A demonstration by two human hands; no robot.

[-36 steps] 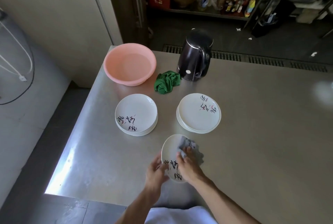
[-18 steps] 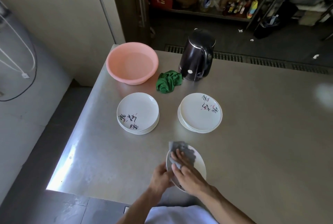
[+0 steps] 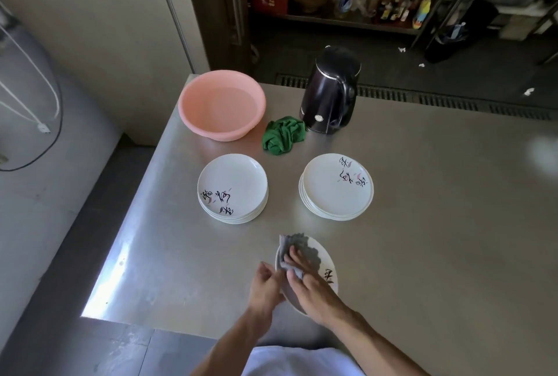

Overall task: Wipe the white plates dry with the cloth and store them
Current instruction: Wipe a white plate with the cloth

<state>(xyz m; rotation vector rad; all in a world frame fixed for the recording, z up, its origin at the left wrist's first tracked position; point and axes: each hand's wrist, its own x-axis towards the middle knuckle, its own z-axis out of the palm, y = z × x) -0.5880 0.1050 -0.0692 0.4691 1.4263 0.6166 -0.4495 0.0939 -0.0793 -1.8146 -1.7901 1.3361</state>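
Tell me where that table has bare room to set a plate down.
Right of the right plate stack and kettle, the table is bare. A gap runs between the two stacks. Crowded: the far left corner, with basin, green cloth and left plate stack.

I have one view only, from the head: it looks forward and steeply down on the bench (image 3: 422, 224), close above the fingers (image 3: 292, 255), shelves (image 3: 347, 17) far beyond them.
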